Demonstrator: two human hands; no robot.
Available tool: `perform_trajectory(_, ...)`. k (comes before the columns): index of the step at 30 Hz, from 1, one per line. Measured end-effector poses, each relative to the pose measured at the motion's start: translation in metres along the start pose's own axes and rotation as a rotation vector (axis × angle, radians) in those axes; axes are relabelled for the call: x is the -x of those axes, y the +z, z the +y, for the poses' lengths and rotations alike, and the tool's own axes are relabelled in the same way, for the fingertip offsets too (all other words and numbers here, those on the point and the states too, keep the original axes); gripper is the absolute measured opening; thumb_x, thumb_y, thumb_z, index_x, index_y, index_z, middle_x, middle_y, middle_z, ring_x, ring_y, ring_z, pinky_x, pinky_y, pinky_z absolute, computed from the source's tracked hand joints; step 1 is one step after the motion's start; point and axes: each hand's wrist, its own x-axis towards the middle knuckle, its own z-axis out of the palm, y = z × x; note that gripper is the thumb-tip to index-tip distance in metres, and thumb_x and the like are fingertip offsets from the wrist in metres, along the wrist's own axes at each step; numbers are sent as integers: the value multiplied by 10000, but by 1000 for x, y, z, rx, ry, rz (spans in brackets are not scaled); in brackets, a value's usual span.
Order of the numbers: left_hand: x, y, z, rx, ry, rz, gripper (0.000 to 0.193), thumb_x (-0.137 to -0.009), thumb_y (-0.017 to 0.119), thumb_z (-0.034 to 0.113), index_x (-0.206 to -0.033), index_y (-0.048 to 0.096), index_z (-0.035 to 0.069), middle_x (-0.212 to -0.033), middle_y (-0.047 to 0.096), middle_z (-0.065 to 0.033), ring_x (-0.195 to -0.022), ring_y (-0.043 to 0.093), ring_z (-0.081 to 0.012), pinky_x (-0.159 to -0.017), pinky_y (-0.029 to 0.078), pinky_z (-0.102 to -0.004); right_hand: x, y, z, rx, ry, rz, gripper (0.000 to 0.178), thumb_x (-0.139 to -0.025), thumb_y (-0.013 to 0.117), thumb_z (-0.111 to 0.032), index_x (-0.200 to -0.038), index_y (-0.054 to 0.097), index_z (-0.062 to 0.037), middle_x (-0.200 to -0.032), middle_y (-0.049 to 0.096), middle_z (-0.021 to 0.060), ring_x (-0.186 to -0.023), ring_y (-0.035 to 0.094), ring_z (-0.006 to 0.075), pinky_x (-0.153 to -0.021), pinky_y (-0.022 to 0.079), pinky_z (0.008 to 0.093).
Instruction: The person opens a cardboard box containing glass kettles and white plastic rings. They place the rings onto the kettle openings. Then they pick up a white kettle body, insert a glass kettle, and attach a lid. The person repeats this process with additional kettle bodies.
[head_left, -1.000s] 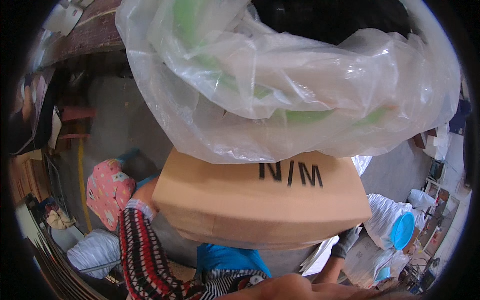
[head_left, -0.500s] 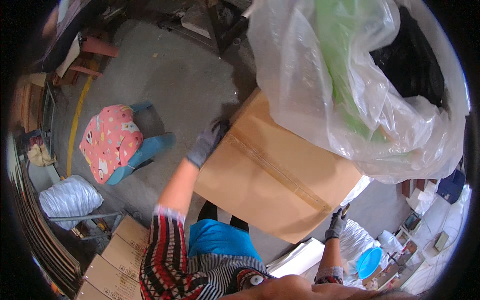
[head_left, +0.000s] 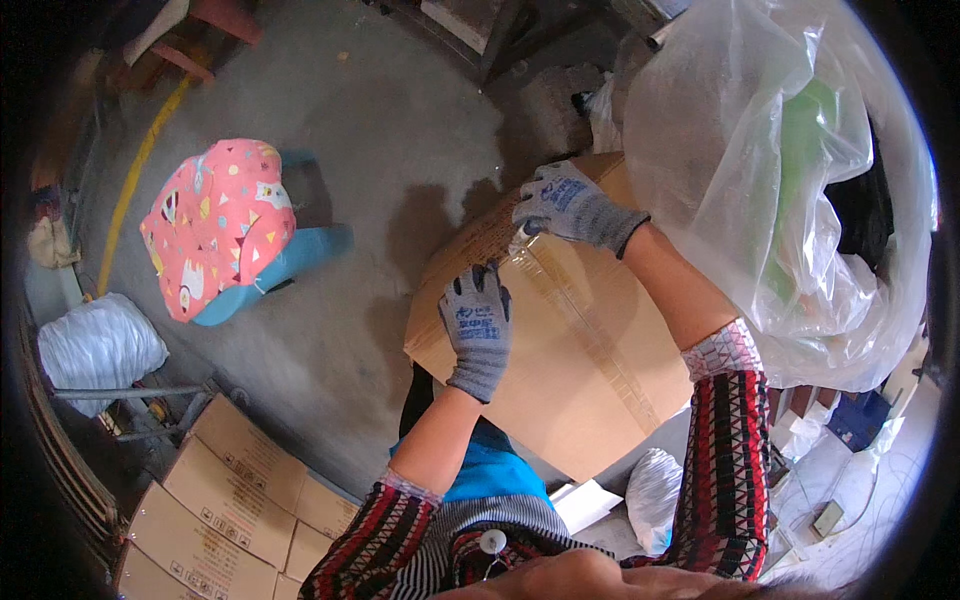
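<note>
A large brown cardboard box (head_left: 560, 390) lies before me, its top seam covered by clear packing tape (head_left: 590, 345). My left hand (head_left: 478, 330), in a grey glove with dark fingertips, has its fingers bent over the box's left edge, close to the tape's far end. Just beyond it, my right hand (head_left: 580, 208) reaches across the box in a matching glove. Its fingers are closed at the far end of the tape, where a small shiny piece shows. The fingertips are partly hidden.
A teal stool (head_left: 290, 275) with a pink patterned cover (head_left: 215, 225) stands at left. A big clear plastic bag (head_left: 720, 150) bulges over the box's far right. Printed cartons (head_left: 235, 480) are stacked at lower left, below a white wrapped bundle (head_left: 105, 345) and a metal frame (head_left: 140, 392).
My right hand has moved from the box's near right corner to the tape's far end. My left hand has shifted right along the edge. The box and bag appear farther right in view.
</note>
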Motion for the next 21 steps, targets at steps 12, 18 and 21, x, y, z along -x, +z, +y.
perform_trajectory(12,-32,-3,-15,156,-30,-186,317,-871,705,312,-1082,628,88,-1150,608,-133,-1090,562,-320,-872,441,-504,-22,-5,-1,-43,-156,-28,241,-866,691,-216,-1098,729,-273,-1188,615,27,-1144,551,261,-986,459,441)
perform_trajectory(18,-31,-2,-15,151,6,-191,287,-883,699,293,-1055,630,73,-1107,634,-142,-1057,586,-327,-874,440,-491,-22,-9,-20,-61,-179,-58,252,-847,703,-180,-1090,732,-241,-1206,612,42,-1141,553,271,-996,464,443)
perform_trajectory(21,-31,-3,-16,139,13,-181,268,-883,700,302,-1028,642,84,-1067,652,-146,-1017,602,-330,-867,442,-492,-20,5,-11,-16,-173,86,253,-843,704,-192,-1089,734,-241,-1180,618,45,-1131,559,271,-989,465,444)
